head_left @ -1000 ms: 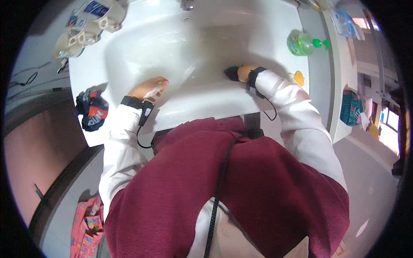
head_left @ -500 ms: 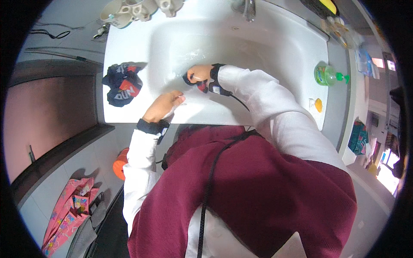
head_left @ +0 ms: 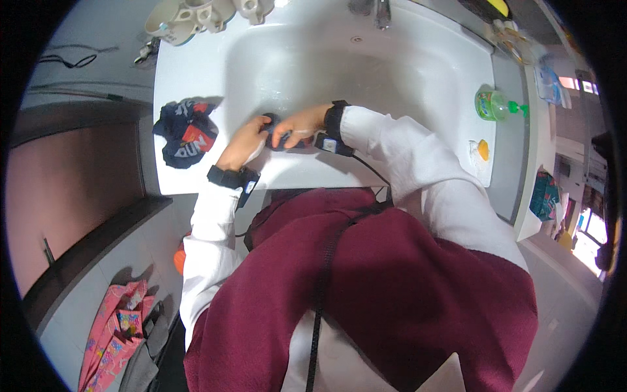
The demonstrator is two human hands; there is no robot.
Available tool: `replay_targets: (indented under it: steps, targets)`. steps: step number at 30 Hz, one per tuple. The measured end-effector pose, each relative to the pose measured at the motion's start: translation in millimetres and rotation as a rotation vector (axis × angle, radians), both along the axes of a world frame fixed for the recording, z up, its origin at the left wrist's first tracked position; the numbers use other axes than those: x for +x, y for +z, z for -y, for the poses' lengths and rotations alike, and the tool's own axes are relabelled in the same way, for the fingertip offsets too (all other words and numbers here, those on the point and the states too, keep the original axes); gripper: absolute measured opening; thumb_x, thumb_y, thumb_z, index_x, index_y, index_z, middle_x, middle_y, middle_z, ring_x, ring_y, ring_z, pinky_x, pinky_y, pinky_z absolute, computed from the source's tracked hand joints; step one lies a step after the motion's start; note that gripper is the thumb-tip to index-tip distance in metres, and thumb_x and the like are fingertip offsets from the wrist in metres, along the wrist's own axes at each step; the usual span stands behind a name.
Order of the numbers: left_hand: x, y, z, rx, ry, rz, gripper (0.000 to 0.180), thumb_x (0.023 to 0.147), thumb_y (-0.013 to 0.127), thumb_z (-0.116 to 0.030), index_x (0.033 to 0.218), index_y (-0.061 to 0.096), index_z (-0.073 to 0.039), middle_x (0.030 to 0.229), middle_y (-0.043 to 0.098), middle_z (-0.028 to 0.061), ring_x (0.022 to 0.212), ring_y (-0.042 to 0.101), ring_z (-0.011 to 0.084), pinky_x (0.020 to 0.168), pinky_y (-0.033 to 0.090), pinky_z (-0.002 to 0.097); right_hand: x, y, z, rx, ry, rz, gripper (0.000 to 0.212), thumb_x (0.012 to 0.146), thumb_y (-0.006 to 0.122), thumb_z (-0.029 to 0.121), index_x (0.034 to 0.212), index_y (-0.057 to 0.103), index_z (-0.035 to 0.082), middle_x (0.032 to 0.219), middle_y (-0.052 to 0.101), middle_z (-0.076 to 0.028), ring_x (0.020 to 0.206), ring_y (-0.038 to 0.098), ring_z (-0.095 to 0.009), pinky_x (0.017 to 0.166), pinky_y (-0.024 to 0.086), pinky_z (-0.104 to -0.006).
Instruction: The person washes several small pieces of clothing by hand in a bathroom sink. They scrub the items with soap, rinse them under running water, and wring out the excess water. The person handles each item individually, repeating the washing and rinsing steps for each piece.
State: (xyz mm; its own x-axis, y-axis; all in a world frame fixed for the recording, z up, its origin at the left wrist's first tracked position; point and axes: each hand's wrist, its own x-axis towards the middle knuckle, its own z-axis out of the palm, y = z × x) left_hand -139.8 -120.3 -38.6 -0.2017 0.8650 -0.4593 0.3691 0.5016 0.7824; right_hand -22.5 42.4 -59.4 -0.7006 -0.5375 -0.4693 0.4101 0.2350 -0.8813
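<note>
At the near inner slope of a white sink [head_left: 424, 166], both hands are on a small dark cloth [head_left: 272, 119] with a bit of red at its right end. My left hand [head_left: 246, 144] pinches the cloth's left edge between curled fingers. From the right, my right hand [head_left: 299, 127] bends its fingers down over the cloth's middle, gripping it; the part under the palm is hidden. On the sink's left ledge lies a second dark cloth [head_left: 185, 134], crumpled, with red and grey printing.
Several white mugs [head_left: 212, 14] stand at the back left, and a tap [head_left: 382, 14] at the back. A green pump bottle [head_left: 493, 106] and an orange piece [head_left: 482, 150] sit on the right ledge. Pink flowered fabric [head_left: 124, 320] hangs at lower left.
My left hand has moved up and in to take the cloth's left edge. My right hand's fingers have loosened from a fist and spread over the cloth, which lies slightly further left.
</note>
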Motion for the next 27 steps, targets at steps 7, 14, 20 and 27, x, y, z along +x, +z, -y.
replay_targets:
  steps: [7,14,20,27]
  targets:
    - [30.9,-20.0,-83.3,-0.099,-0.534,-0.165,0.052,0.086,0.048,-0.033,0.132,0.033,-0.013,0.135,0.029,0.0193,0.127,0.023,0.0328,0.099,0.028,0.0403,100.2,-16.1,-70.0,0.758,-0.586,0.043,0.043,0.072,0.062,0.01,0.114,0.052,0.012,0.11,0.054,-0.015,0.105,0.048,-0.033,0.087,0.04,-0.0372]
    - [84.0,-59.1,-137.3,-0.21,-0.836,-0.434,0.05,0.08,0.057,-0.03,0.126,0.041,-0.02,0.136,0.025,0.0174,0.119,0.032,0.0408,0.091,0.035,0.0478,142.7,-26.8,-70.5,1.007,-0.41,0.195,0.047,0.078,0.054,0.016,0.123,0.043,0.017,0.128,0.035,-0.02,0.116,0.038,-0.038,0.093,0.036,-0.0445]
    - [71.1,-85.3,-139.8,-0.039,-0.595,-0.568,0.033,0.076,0.052,-0.009,0.108,0.052,-0.013,0.096,0.055,0.017,0.094,0.053,0.0339,0.08,0.043,0.0407,140.3,-27.2,-85.5,1.144,-0.575,0.327,0.036,0.081,0.049,0.017,0.117,0.048,0.012,0.12,0.044,-0.019,0.108,0.045,-0.038,0.085,0.042,-0.0457]
    - [67.8,-97.5,-142.7,0.167,-0.541,-1.043,0.015,0.077,0.052,-0.015,0.091,0.052,-0.011,0.087,0.05,0.0087,0.089,0.052,0.0229,0.072,0.043,0.0336,111.7,-45.2,-73.6,1.13,-0.537,0.136,0.032,0.076,0.054,0.014,0.107,0.052,0.004,0.108,0.053,-0.017,0.093,0.055,-0.034,0.075,0.046,-0.0466]
